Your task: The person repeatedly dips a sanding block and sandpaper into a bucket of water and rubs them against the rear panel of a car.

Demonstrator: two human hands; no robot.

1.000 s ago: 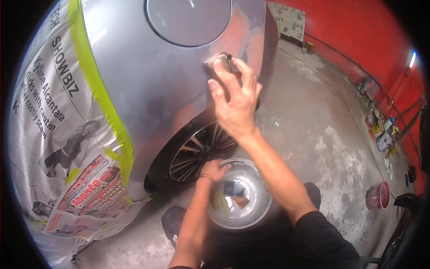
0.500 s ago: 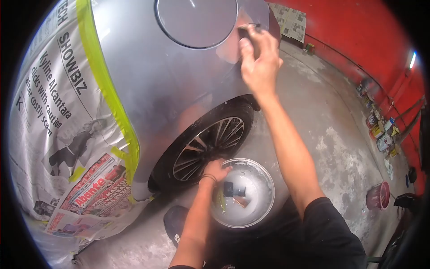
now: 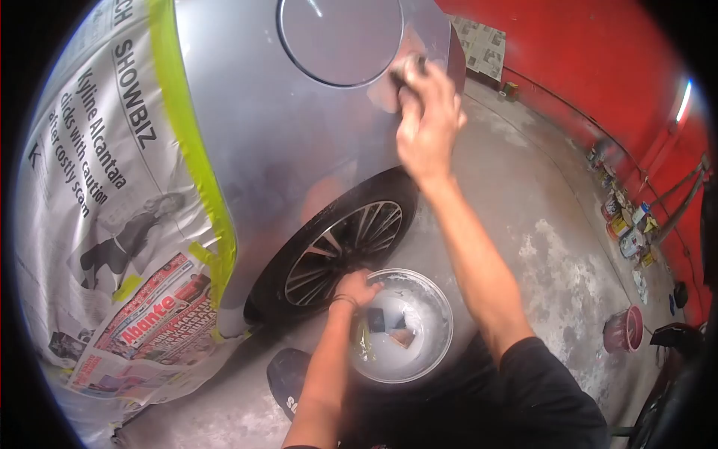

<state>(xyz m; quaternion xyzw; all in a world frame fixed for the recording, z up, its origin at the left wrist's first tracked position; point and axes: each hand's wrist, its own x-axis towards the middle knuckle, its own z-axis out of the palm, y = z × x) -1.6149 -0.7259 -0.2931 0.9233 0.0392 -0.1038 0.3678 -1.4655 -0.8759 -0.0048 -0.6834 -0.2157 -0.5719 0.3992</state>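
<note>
My right hand [image 3: 430, 131] presses a small dark piece of sandpaper [image 3: 401, 69], blurred and mostly hidden by the fingers, to the grey car panel [image 3: 247, 97]. Under it lies a dull pinkish-beige patch [image 3: 383, 91], right of the round fuel door [image 3: 340, 37]. Lower down, my left hand [image 3: 356, 288] grips the near-wheel rim of a round bucket [image 3: 446, 337]. Cloudy water fills the bucket's bottom, with a dark square piece [image 3: 376, 320] and a brown piece [image 3: 402, 338] in it.
A spoked wheel [image 3: 345, 251] stands beside the bucket. Newspaper masking [image 3: 82, 247] with yellow-green tape [image 3: 179, 112] covers the car's left part. Paint cans [image 3: 632, 241] line the red wall [image 3: 568, 67], and a reddish bucket [image 3: 622, 329] sits on the concrete floor.
My right hand has shifted slightly down and left over the patch with the sandpaper. My left hand stays on the bucket rim. The whole view has turned a little.
</note>
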